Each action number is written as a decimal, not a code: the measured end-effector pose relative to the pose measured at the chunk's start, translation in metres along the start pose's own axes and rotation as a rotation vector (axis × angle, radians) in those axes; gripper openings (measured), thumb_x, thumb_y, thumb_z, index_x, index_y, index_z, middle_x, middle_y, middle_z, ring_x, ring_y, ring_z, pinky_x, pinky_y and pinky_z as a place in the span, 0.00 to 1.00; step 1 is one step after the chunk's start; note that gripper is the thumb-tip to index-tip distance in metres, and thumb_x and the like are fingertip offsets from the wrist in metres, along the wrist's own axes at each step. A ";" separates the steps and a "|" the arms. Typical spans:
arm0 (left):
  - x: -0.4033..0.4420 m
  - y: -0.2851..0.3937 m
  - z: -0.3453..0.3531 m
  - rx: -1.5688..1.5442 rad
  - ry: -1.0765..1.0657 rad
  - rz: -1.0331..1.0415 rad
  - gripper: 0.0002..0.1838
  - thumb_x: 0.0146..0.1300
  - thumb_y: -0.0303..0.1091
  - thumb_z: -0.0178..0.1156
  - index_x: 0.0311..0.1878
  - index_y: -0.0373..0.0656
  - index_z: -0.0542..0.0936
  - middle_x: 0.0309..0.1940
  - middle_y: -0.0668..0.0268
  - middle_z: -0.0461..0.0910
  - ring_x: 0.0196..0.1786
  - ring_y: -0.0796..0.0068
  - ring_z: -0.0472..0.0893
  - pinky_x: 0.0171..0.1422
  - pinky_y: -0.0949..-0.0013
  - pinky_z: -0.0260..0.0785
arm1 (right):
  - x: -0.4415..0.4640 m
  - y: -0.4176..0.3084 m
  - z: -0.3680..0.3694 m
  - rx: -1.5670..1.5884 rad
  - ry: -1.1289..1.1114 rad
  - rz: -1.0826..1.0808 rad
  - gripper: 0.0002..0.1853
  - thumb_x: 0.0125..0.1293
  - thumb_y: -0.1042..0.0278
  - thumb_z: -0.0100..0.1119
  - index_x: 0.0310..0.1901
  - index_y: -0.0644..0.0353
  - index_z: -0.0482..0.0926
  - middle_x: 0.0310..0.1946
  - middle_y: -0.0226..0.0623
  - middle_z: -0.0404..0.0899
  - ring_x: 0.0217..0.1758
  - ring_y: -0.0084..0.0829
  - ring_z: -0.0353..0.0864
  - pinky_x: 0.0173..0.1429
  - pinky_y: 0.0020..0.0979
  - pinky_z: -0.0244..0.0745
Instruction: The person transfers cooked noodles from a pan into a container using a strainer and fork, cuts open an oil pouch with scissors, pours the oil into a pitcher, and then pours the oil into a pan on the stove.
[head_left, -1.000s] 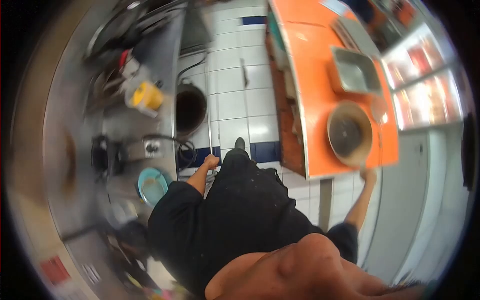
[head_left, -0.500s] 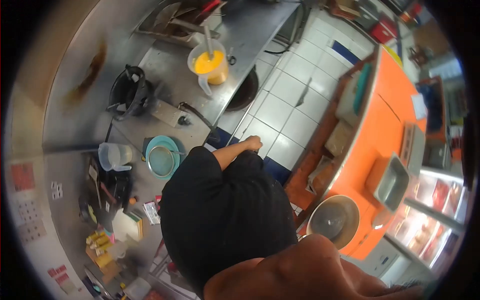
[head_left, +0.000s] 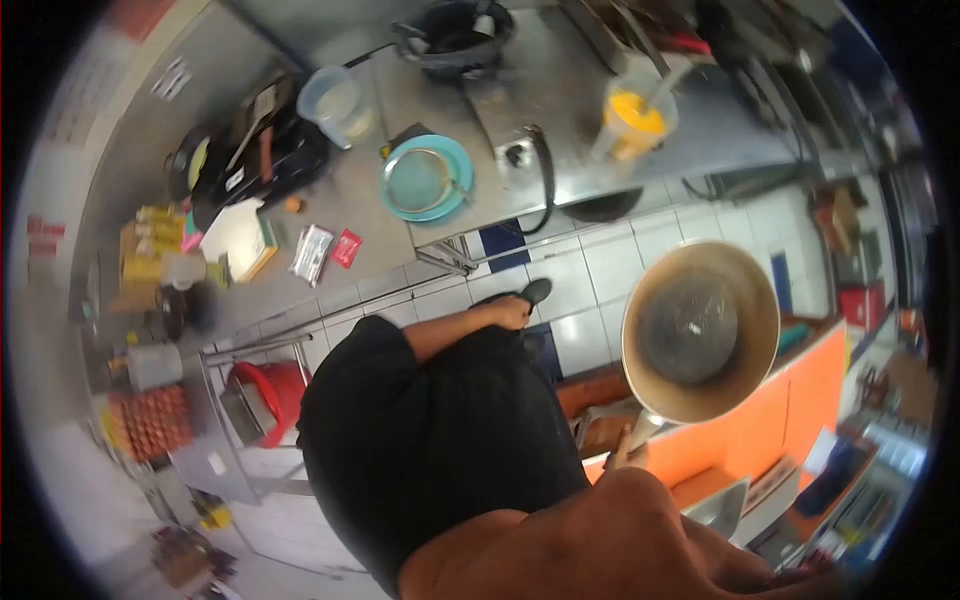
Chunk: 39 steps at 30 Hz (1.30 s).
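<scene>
My right hand [head_left: 627,452] grips the handle of a deep frying pan [head_left: 765,335] with a tan inner wall and a dark, worn bottom. Held in the air, the pan covers part of the floor and of the orange counter. My left hand [head_left: 514,312] is in front of my black-clothed body, its fingers curled closed with nothing seen sticking out. A shoe [head_left: 539,290] shows just beyond it on the tiles.
Along the steel worktop [head_left: 375,222] stand a turquoise plate with a strainer [head_left: 420,180], a jug of yellow liquid [head_left: 632,120], a clear jug [head_left: 335,105] and a black pot [head_left: 455,40]. The orange counter [head_left: 815,385] runs along the right, with a metal tray [head_left: 722,505].
The pan has left the orange counter and is now held up in my right hand. My view has turned toward the steel worktop. My left hand stays closed in front of me.
</scene>
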<state>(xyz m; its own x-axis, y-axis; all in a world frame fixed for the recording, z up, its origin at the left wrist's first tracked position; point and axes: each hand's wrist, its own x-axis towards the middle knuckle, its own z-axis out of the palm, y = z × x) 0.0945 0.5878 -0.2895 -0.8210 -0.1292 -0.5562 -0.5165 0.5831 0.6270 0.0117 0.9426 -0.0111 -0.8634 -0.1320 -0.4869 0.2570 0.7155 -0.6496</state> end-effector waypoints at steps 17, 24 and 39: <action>-0.285 -0.237 0.090 -0.565 0.861 -0.677 0.20 0.65 0.47 0.55 0.38 0.36 0.83 0.39 0.46 0.84 0.46 0.42 0.83 0.52 0.48 0.74 | 0.204 -0.478 0.352 -0.157 -0.378 -0.778 0.29 0.65 0.40 0.63 0.22 0.63 0.79 0.14 0.35 0.74 0.17 0.28 0.71 0.23 0.36 0.62; -0.378 -0.286 0.141 -1.115 1.146 -0.905 0.20 0.65 0.43 0.56 0.31 0.32 0.82 0.25 0.51 0.84 0.30 0.57 0.86 0.41 0.55 0.77 | 0.250 -0.539 0.464 -0.429 -0.335 -0.688 0.29 0.63 0.41 0.65 0.24 0.64 0.80 0.17 0.36 0.77 0.17 0.30 0.73 0.25 0.37 0.65; -0.594 -0.376 -0.137 -0.470 2.134 -0.730 0.06 0.67 0.29 0.60 0.39 0.35 0.79 0.24 0.60 0.79 0.27 0.77 0.75 0.34 0.68 0.69 | 0.278 -0.530 0.490 -0.553 -0.184 -0.832 0.34 0.60 0.33 0.63 0.35 0.67 0.85 0.22 0.41 0.81 0.23 0.34 0.80 0.30 0.39 0.72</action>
<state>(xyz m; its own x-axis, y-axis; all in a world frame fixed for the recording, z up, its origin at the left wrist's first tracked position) 0.7432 0.3356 -0.1204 0.6357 -0.7093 0.3046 -0.4846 -0.0596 0.8727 -0.1516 0.1907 -0.0887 -0.5848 -0.8028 -0.1161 -0.6720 0.5596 -0.4850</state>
